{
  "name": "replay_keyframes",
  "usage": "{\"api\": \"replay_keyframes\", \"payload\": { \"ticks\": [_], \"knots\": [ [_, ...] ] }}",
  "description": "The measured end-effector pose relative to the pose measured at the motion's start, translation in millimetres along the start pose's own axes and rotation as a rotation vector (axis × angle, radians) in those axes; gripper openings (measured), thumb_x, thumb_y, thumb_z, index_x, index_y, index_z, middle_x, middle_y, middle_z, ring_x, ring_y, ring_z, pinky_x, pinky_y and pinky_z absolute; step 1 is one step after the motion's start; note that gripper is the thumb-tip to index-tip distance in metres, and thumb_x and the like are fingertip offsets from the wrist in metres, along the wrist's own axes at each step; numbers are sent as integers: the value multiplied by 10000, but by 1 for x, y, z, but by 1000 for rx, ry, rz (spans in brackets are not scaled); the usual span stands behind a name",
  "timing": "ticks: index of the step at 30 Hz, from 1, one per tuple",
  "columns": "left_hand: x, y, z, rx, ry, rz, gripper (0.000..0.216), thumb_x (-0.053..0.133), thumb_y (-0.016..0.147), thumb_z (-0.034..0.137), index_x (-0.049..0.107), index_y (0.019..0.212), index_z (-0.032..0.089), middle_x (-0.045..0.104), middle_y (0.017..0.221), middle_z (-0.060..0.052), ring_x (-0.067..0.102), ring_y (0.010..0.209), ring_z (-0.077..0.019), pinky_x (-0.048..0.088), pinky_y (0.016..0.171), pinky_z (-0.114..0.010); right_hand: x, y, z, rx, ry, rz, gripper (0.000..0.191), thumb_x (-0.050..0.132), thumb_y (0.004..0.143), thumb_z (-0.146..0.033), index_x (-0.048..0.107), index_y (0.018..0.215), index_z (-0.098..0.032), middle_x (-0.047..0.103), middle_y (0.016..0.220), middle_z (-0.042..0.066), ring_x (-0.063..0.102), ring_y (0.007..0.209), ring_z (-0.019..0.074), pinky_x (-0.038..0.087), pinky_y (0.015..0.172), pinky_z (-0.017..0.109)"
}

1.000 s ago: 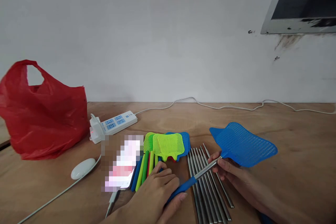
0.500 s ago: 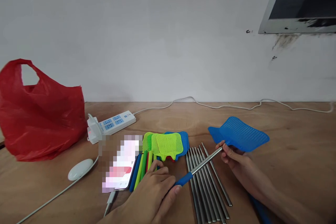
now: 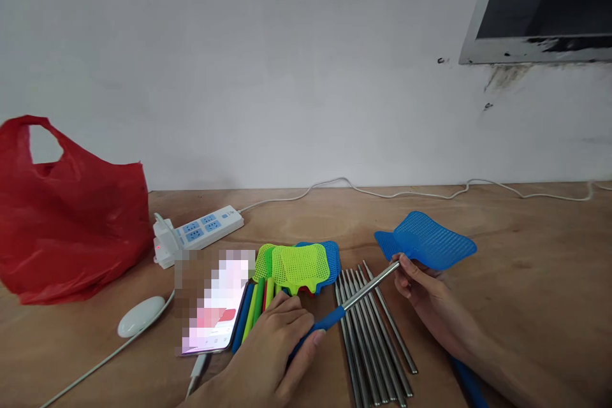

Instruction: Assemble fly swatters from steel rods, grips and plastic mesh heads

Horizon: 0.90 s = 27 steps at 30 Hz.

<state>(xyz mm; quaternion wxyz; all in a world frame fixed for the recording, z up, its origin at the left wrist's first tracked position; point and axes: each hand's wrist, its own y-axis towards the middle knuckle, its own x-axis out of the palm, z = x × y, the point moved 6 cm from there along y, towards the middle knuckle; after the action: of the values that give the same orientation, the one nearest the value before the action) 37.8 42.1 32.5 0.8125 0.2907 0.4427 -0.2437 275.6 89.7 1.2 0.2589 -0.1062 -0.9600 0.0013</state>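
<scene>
A blue fly swatter (image 3: 433, 243) with a metal rod slants between my two hands. My left hand (image 3: 280, 344) is closed around its blue handle, thumb along the near side. At the other end, my right hand (image 3: 425, 290) pinches the rod just below the perforated head. Under the swatter lies a row of metal rods (image 3: 375, 344), side by side. Beyond my left hand are loose yellow-green, green and blue swatter heads (image 3: 301, 266), overlapping. Several coloured handles (image 3: 258, 299) lie partly hidden behind my left hand.
A lit phone (image 3: 220, 306), partly pixelated, lies left of the handles. Further left are a power strip (image 3: 205, 229), a white oval device (image 3: 141, 317) and a red plastic bag (image 3: 76, 217). Another blue piece (image 3: 468, 382) shows below my right forearm. A white cable runs along the wall.
The view has shifted slightly, moving most things a little left in the picture. More of the blue handle shows between my left thumb and fingers. Both hands keep their hold.
</scene>
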Motion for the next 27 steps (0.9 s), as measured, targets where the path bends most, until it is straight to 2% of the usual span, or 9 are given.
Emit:
{"api": "replay_keyframes", "payload": {
  "ticks": [6, 11, 17, 23, 27],
  "knots": [
    [-1, -2, 4, 1, -8, -11, 294, 361, 1030, 229, 496, 770, 198, 596, 776, -26, 547, 785, -216, 417, 837, -392, 1, 0, 3, -14, -4, -2, 303, 948, 568, -378, 731, 701, -214, 639, 753, -13, 454, 534, 75, 419, 433, 186],
    [-2, -2, 3, 2, 21, -17, 288, 353, 1028, 227, 490, 777, 195, 592, 786, -35, 537, 782, -223, 409, 815, -400, -2, 3, 5, 78, -25, -50, 338, 905, 613, -468, 757, 738, -190, 565, 585, -22, 437, 480, 79, 400, 411, 190],
    [-6, -1, 1, 23, 28, 22, 272, 372, 1016, 214, 482, 768, 196, 577, 759, -26, 530, 760, -217, 408, 836, -408, -5, 2, 0, 96, 25, -43, 324, 878, 639, -454, 762, 754, -174, 598, 582, -5, 441, 445, 73, 384, 389, 187],
    [-2, -6, 0, 48, 34, 52, 265, 390, 1004, 198, 475, 753, 191, 577, 741, -30, 530, 725, -206, 419, 792, -379, 0, -1, 5, 125, 20, -68, 350, 917, 617, -418, 749, 767, -149, 507, 515, -44, 343, 405, 26, 303, 339, 131],
    [4, -7, 0, 64, 84, 57, 240, 411, 991, 183, 490, 764, 185, 594, 742, -37, 530, 708, -206, 421, 765, -366, 1, -9, 11, 146, -52, -61, 404, 920, 601, -454, 732, 794, -154, 511, 517, -54, 355, 401, 23, 306, 348, 126]
  ]
}}
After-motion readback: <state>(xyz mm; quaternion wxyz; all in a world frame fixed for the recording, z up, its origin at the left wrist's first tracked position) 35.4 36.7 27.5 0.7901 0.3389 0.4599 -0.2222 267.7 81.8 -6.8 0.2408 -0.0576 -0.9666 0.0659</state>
